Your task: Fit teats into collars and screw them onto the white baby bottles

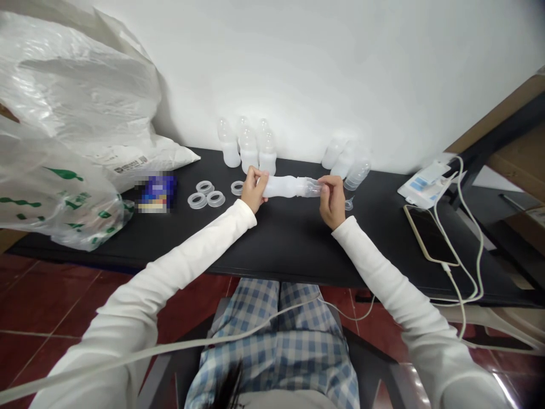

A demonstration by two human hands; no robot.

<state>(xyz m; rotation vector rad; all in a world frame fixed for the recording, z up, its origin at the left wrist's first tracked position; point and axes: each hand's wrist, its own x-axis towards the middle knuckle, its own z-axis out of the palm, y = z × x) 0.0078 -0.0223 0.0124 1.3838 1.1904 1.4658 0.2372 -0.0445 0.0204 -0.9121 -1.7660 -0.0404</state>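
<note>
I hold a translucent white baby bottle (284, 186) sideways above the black table (289, 238). My left hand (254, 189) is closed round its base end. My right hand (332, 199) pinches the clear nipple and cap end. Just behind stand three assembled bottles (249, 149) against the wall. Three clear plastic rings (206, 195) lie left of my left hand, and another ring (237, 187) lies right beside it.
Large white plastic bags (68, 136) fill the table's left end, with a blue packet (158, 192) beside them. Several bottles (347, 162) lie on their sides at back right. A phone (430, 234), white cables (464, 238) and a small white box (423, 186) sit right.
</note>
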